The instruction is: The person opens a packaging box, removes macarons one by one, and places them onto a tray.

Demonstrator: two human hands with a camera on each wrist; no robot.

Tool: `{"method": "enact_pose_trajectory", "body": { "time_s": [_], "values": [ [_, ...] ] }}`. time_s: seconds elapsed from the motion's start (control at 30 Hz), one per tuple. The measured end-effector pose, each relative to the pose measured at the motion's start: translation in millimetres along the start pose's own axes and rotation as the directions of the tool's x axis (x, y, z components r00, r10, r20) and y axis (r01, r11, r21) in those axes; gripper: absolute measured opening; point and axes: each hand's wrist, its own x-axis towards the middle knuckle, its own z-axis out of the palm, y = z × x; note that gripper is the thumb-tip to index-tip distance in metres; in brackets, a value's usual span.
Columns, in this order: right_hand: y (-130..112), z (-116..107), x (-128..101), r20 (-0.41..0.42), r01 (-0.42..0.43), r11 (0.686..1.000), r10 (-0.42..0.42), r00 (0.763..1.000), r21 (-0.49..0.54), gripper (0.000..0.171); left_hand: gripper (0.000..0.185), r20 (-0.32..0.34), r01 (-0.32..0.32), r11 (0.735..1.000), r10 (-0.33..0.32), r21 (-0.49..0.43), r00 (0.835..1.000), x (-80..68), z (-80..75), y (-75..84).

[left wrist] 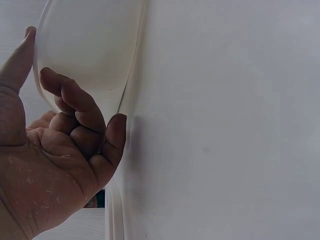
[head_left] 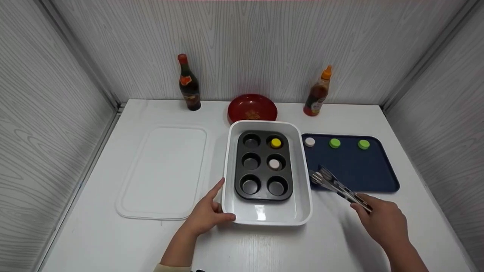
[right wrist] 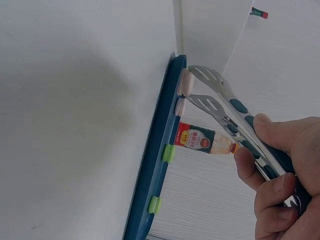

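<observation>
At the lower right of the frame, the right hand (head_left: pixel 385 219) is gripping the tongs (head_left: pixel 345 192), their parted tips lying by a pale disc (right wrist: pixel 185 82) on the blue tray (head_left: pixel 363 170); whether they are pinching it, I cannot tell. At the lower centre, the left hand (head_left: pixel 206 213) is resting with thumb and forefinger spread against the lower-left corner of the white bin (head_left: pixel 283 214). Mid-frame, the bin is holding a muffin pan (head_left: pixel 264 170), with a yellow disc (head_left: pixel 276 143) sitting in its upper-right cup.
</observation>
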Motion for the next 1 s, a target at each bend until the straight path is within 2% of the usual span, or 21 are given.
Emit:
{"method": "enact_pose_trajectory", "body": {
  "time_s": [0.37, 0.73, 1.0],
  "values": [
    [-2, 0, 0, -0.019, -0.036, 0.999, 0.036, 0.999, 0.006, 0.036, 0.119, 0.004, 0.005, 1.0, -0.005, -0.015, 1.0, 0.2, 0.9, 0.0],
    [-9, -1, 5, -0.147, -0.039, 0.998, 0.047, 0.988, 0.057, 0.031, 0.119, -0.003, 0.01, 1.0, -0.01, -0.011, 1.0, -0.6, 0.5, 0.7],
    [-30, 3, 19, -0.241, 0.019, 0.993, 0.009, 0.97, 0.116, 0.03, 0.119, -0.004, 0.013, 1.0, -0.013, -0.018, 1.0, -0.7, 0.7, 0.9]
  ]
}}
